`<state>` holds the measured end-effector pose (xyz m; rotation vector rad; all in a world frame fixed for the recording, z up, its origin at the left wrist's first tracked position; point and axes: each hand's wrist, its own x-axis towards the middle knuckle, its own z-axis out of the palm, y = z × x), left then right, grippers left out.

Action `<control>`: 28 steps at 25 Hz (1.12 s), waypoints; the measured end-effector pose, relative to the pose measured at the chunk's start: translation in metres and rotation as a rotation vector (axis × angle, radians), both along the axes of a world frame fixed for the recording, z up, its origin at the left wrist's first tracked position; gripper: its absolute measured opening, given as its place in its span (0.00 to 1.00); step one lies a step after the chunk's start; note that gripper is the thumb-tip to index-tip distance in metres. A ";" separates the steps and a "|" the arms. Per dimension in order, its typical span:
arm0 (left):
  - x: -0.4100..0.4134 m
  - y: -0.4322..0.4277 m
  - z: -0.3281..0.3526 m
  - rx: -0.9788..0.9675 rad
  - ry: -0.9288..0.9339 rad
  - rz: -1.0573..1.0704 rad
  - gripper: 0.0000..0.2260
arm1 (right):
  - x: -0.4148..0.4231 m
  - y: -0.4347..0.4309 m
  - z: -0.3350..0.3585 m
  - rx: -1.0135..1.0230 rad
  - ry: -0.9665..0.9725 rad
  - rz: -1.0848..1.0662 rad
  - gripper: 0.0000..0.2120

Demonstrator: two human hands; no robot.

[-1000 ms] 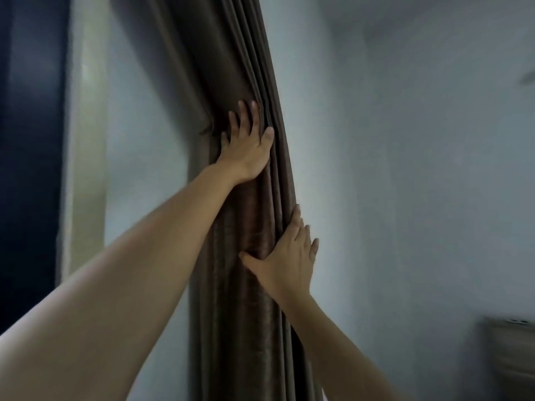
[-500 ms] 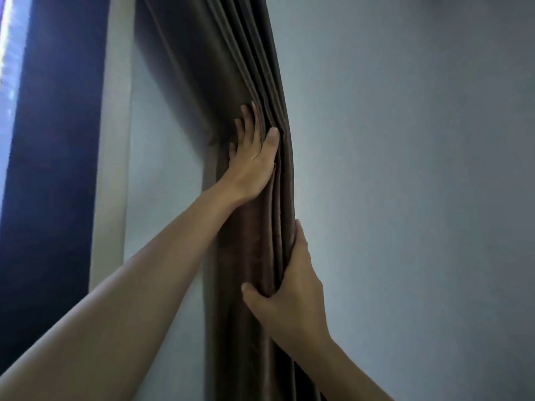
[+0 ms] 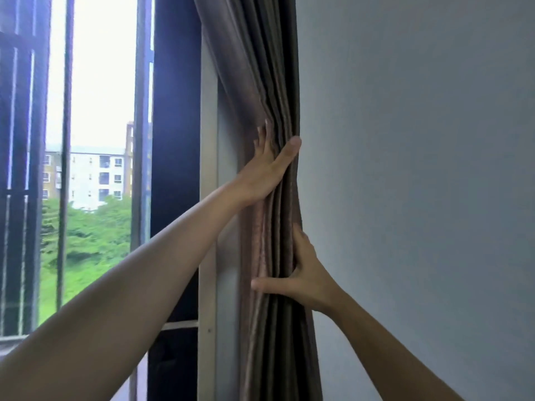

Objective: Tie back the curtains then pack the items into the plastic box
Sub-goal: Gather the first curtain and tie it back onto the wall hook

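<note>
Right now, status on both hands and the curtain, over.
Left hand clasps gathered curtain high, thumb across front. Right hand grips it lower, fingers behind the edge. Curtain bunched beside wall, not yet tied; no tie-back in view.

Window [image 3: 98, 68] left, building [image 3: 95, 175] and trees [image 3: 95, 241] outside; grey wall [image 3: 419, 169] right
</note>
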<state>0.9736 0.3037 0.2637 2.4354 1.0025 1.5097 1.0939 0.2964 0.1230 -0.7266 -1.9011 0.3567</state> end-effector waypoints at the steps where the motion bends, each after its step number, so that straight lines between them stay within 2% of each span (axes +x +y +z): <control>1: -0.004 -0.002 -0.010 -0.049 -0.013 0.009 0.55 | 0.001 -0.002 -0.005 -0.038 0.000 0.014 0.49; 6: -0.034 -0.029 -0.095 -0.330 -0.118 -0.015 0.52 | -0.013 -0.017 -0.043 -0.161 -0.014 0.198 0.50; 9: -0.057 -0.044 -0.145 -0.407 -0.217 -0.055 0.41 | -0.032 -0.033 -0.060 -0.186 -0.023 0.247 0.55; 12: -0.079 -0.059 -0.172 -0.398 -0.301 -0.073 0.34 | -0.045 -0.040 -0.070 -0.202 -0.032 0.264 0.55; 15: -0.098 -0.073 -0.192 -0.356 -0.297 -0.021 0.18 | -0.053 -0.041 -0.078 -0.216 -0.076 0.244 0.51; 17: -0.114 -0.079 -0.210 -0.322 -0.316 0.020 0.11 | -0.065 -0.046 -0.092 -0.237 -0.040 0.204 0.50; 23: -0.139 -0.078 -0.231 -0.167 -0.277 0.213 0.20 | -0.080 -0.049 -0.109 -0.174 0.173 0.012 0.47; 26: -0.144 -0.077 -0.241 -0.099 -0.267 0.276 0.21 | -0.084 -0.057 -0.113 -0.132 0.277 -0.056 0.41; 28: -0.154 -0.079 -0.249 -0.055 -0.238 0.335 0.20 | -0.094 -0.064 -0.120 -0.014 0.329 -0.148 0.39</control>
